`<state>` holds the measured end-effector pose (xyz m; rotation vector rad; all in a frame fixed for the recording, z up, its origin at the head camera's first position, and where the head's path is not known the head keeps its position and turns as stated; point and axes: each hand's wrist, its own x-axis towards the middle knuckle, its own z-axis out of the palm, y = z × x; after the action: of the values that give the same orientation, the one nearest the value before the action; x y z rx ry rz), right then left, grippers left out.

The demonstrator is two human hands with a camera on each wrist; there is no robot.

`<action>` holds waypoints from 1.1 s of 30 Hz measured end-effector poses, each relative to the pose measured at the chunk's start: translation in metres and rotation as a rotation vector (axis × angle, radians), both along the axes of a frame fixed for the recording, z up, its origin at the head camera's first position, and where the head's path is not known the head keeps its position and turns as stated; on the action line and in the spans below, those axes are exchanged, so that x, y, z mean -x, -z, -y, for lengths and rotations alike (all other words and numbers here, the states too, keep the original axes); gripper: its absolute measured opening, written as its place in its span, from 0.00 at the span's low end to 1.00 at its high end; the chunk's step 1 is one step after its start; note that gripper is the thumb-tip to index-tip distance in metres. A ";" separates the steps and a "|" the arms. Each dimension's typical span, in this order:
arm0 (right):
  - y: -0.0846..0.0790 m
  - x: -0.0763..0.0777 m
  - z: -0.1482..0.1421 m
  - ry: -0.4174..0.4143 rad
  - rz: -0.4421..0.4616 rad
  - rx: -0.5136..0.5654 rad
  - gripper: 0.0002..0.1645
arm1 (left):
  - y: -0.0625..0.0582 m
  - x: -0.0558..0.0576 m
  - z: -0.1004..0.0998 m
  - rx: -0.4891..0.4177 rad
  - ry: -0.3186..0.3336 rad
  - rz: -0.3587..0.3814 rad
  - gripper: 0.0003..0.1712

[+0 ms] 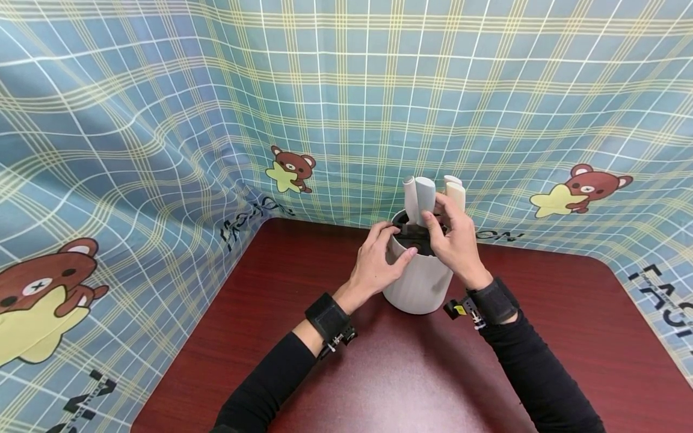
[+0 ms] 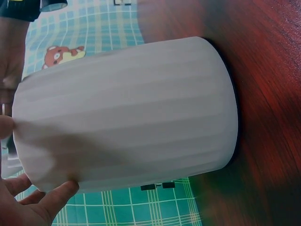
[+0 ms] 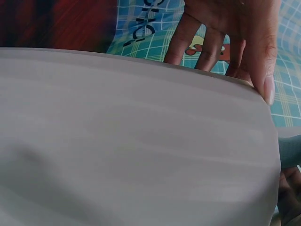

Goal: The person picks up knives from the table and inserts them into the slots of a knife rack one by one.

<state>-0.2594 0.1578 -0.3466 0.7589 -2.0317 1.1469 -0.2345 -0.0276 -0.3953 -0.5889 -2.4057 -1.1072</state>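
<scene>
A white, faintly ribbed round utensil holder stands upright, with a dark insert in its mouth. From it rise a blue-grey handle, a pinkish-white handle left of it, and two pale handles to the right. What the handles belong to is hidden inside. My left hand holds the holder's rim at the left, thumb at the front; its fingers touch the wall in the left wrist view. My right hand pinches the blue-grey handle low down, between thumb and fingers.
The holder stands on a dark red wooden table, near its back edge. Behind and to the left hangs a blue-green checked cloth printed with bears. Black bands with small cameras sit on both wrists.
</scene>
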 end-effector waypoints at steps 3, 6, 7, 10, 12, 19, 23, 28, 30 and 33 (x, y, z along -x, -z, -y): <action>0.002 -0.001 0.000 0.004 0.004 -0.001 0.24 | 0.000 0.000 0.000 -0.003 0.003 0.002 0.32; 0.003 -0.001 0.000 0.008 0.013 -0.003 0.24 | 0.001 0.000 0.000 -0.008 0.004 0.005 0.32; 0.004 -0.001 0.000 0.009 0.014 -0.005 0.24 | 0.001 0.000 0.000 -0.008 0.004 0.006 0.32; 0.006 0.000 0.000 0.008 0.018 -0.004 0.25 | 0.001 0.000 0.000 -0.006 0.000 0.003 0.32; 0.007 0.000 -0.001 0.004 0.020 -0.004 0.25 | 0.001 0.000 -0.001 -0.004 -0.004 0.000 0.32; 0.010 0.000 -0.002 0.001 0.031 -0.007 0.24 | 0.001 0.001 -0.001 -0.001 -0.013 -0.008 0.31; 0.012 0.000 -0.002 -0.003 0.036 -0.012 0.24 | 0.000 0.000 -0.001 -0.003 -0.012 -0.007 0.31; 0.013 0.001 -0.001 -0.015 0.034 -0.007 0.24 | 0.000 -0.001 -0.001 -0.010 -0.004 0.001 0.32; 0.013 0.001 -0.001 -0.013 0.031 -0.008 0.24 | 0.000 -0.001 -0.001 -0.013 -0.001 0.006 0.32; 0.014 0.000 -0.001 -0.007 0.030 -0.013 0.24 | 0.000 -0.001 0.000 -0.015 0.002 0.010 0.32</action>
<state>-0.2598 0.1591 -0.3603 0.7604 -2.0649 1.1566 -0.2337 -0.0272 -0.3952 -0.5823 -2.4039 -1.1300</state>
